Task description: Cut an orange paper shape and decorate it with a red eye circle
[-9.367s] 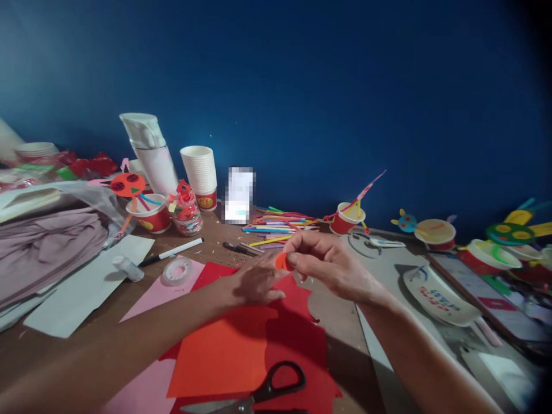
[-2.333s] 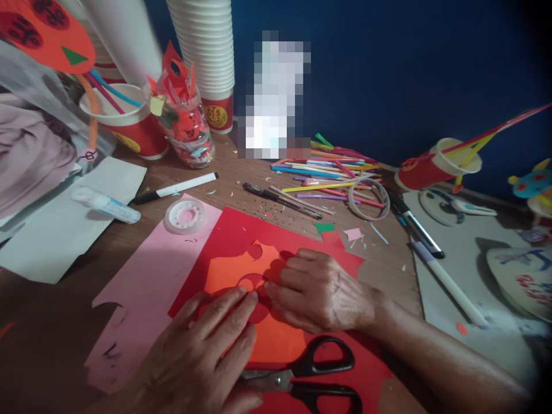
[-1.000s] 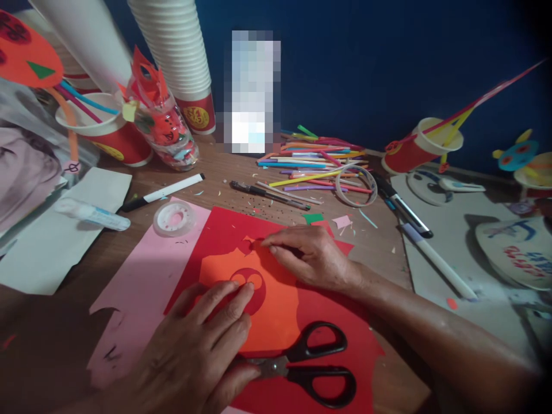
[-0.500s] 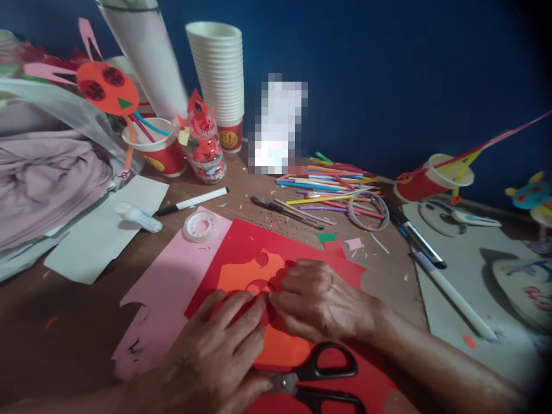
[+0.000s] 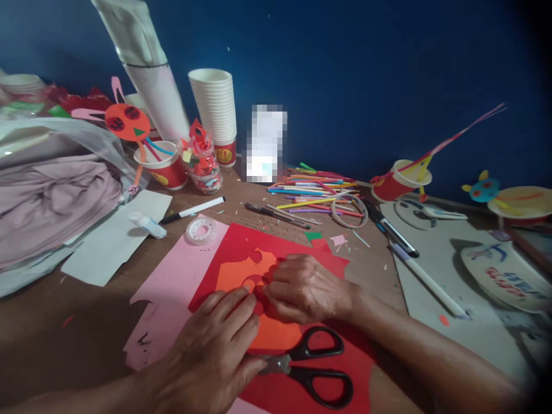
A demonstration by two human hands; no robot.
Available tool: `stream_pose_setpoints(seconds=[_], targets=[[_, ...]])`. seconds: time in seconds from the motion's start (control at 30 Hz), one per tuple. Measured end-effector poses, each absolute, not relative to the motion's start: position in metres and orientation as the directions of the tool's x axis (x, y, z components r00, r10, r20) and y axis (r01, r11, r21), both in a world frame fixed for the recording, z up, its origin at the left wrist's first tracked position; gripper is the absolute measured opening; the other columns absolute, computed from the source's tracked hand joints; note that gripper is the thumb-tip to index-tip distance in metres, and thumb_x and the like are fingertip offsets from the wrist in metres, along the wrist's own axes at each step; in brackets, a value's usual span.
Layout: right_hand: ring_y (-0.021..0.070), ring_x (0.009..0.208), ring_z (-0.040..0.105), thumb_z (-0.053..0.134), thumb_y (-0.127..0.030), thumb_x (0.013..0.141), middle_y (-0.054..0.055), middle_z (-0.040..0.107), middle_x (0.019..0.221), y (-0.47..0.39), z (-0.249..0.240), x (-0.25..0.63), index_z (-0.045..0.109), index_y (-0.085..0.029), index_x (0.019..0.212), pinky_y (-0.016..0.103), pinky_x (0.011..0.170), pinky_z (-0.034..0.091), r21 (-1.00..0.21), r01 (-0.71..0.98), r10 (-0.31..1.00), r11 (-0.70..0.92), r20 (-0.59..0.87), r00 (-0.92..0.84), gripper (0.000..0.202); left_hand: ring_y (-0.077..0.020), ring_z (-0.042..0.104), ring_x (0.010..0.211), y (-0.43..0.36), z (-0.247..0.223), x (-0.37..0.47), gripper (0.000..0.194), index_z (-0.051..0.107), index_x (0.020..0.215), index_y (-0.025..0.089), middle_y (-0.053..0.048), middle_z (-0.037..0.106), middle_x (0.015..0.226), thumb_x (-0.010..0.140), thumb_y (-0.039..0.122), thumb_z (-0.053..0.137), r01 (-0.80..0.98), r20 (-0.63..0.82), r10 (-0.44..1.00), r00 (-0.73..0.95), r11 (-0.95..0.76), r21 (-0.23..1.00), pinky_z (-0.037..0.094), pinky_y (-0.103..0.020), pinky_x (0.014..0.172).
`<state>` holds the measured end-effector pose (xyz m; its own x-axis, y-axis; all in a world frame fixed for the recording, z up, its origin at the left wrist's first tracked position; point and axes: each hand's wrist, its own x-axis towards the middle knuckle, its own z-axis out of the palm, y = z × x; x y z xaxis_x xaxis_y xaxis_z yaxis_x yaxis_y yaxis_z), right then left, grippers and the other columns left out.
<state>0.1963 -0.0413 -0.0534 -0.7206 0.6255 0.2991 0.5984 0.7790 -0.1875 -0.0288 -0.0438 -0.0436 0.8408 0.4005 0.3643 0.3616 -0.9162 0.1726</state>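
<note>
My left hand (image 5: pixel 219 342) lies over orange paper (image 5: pixel 237 270), fingers stretched out and lying along it. Its thumb reaches the blade end of black-handled scissors (image 5: pixel 297 366). Close to those fingertips is my right hand (image 5: pixel 308 290), its fingers curled shut and pointing down at the paper; whatever they hold is hidden. A cut-out curve shows in the orange paper just beyond the fingertips. Under it is a red sheet (image 5: pixel 319 259), overlapping a pink sheet (image 5: pixel 172 282) on the left. A tape roll (image 5: pixel 200 230) rests on the pink sheet.
Colored sticks (image 5: pixel 314 187), a clear ring (image 5: pixel 349 210), pens (image 5: pixel 278 215) and paper scraps lie beyond the sheets. Stacked paper cups (image 5: pixel 213 109) stand against the blue wall. To the right are markers (image 5: pixel 394 230) on grey board (image 5: pixel 470 259); cloth in plastic (image 5: pixel 56 201) is left.
The view has shifted, so the scene sits lower and more to the left, and the scissors' handles show more fully. Both hands stay close together over the orange paper.
</note>
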Motion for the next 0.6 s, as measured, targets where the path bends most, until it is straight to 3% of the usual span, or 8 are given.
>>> stream_pose_setpoints(seconds=[0.2,0.33,0.5,0.6], targets=[[0.0128,0.055,0.047,0.045,-0.025,0.087,-0.001,0.056,0.057,-0.043,-0.055,0.195,0.058,-0.018,0.068,0.03,0.056,0.03,-0.157,0.606,0.621,0.78,0.32,-0.715,0.024,-0.0237,0.06,0.098,-0.042,-0.033,-0.025,0.03,0.064,0.094,0.017,-0.007,0.069,0.096,0.093,0.038,0.043,0.335,0.36,0.362,0.86,-0.932,0.136,0.042,-0.039,0.087],[0.0124,0.055,0.048,0.044,-0.024,0.086,-0.001,0.057,0.058,-0.042,-0.056,0.193,0.056,-0.019,0.067,0.03,0.056,0.03,-0.14,0.617,0.625,0.775,0.322,-0.711,0.024,-0.0204,0.062,0.092,-0.039,-0.033,-0.025,0.033,0.065,0.093,0.019,-0.003,0.07,0.09,0.096,0.037,0.037,0.34,0.461,0.341,0.819,-0.936,0.088,0.042,-0.035,0.085],[0.012,0.056,0.05,0.042,-0.029,0.088,-0.001,0.059,0.059,-0.039,-0.064,0.194,0.053,-0.02,0.066,0.029,0.055,0.03,-0.1,0.597,0.59,0.796,0.356,-0.725,0.026,-0.0192,0.062,0.094,-0.033,-0.051,-0.033,0.032,0.062,0.106,0.021,-0.003,0.069,0.104,0.089,0.045,0.049,0.331,0.473,0.264,0.841,-0.941,-0.063,0.043,-0.031,0.085],[0.0117,0.056,0.051,0.041,-0.029,0.088,-0.001,0.061,0.06,-0.038,-0.066,0.196,0.053,-0.02,0.066,0.029,0.055,0.03,-0.092,0.606,0.596,0.79,0.35,-0.723,0.026,-0.0193,0.062,0.098,-0.031,-0.058,-0.037,0.036,0.06,0.112,0.023,-0.003,0.067,0.11,0.086,0.046,0.054,0.323,0.437,0.276,0.856,-0.946,-0.037,0.044,-0.03,0.086]])
